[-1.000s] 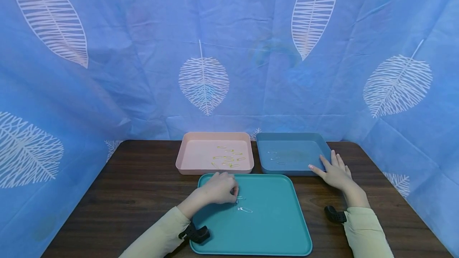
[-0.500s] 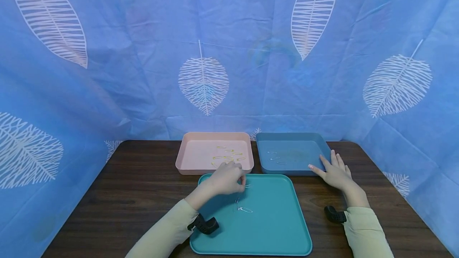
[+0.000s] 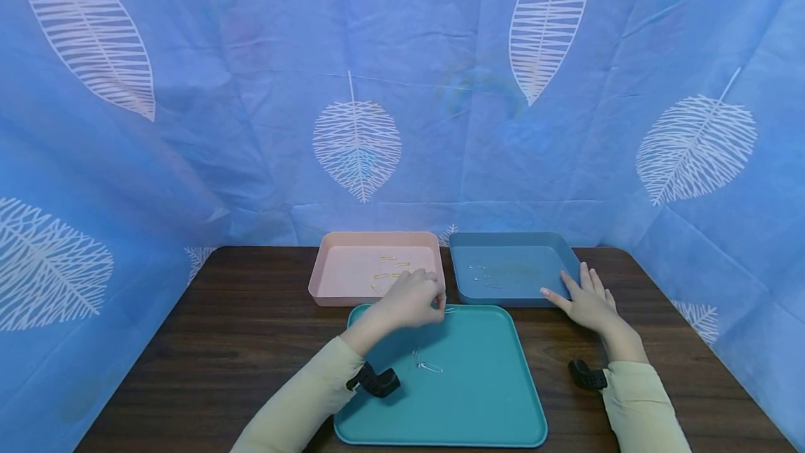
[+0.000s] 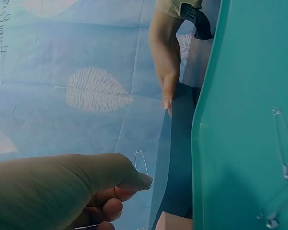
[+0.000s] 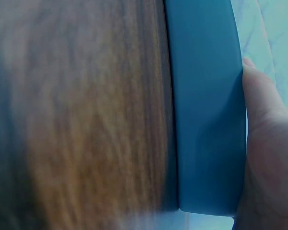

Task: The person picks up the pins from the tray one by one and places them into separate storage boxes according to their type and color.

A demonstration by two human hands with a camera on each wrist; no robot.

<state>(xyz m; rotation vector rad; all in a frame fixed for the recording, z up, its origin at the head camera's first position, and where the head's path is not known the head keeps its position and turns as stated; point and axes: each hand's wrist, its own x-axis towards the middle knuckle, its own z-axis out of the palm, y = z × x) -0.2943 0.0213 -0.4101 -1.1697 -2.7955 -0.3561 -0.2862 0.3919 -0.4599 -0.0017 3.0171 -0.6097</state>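
My left hand (image 3: 411, 301) pinches a silver safety pin (image 4: 141, 162) between thumb and fingers, above the far edge of the teal tray (image 3: 484, 390). In the left wrist view a thin shiny line (image 4: 89, 226) also shows by the curled fingers; I cannot tell what it is. Other silver safety pins (image 3: 430, 368) lie on the teal tray, left of its middle. My right hand (image 3: 590, 305) rests with spread fingers on the front right corner of the blue tray (image 3: 522, 254). In the right wrist view its thumb (image 5: 259, 91) lies along that tray's rim.
A pink tray (image 3: 342, 271) stands behind the teal one, left of the blue tray. Yellow safety pins (image 3: 388, 258) lie in it, partly hidden by my left hand. Several silver pins (image 3: 481, 277) lie in the blue tray. A dark wooden table (image 3: 207, 348) carries everything.
My left hand has lifted a silver safety pin from the teal tray and moved away from me and to the right with it. The right hand has stayed in place.
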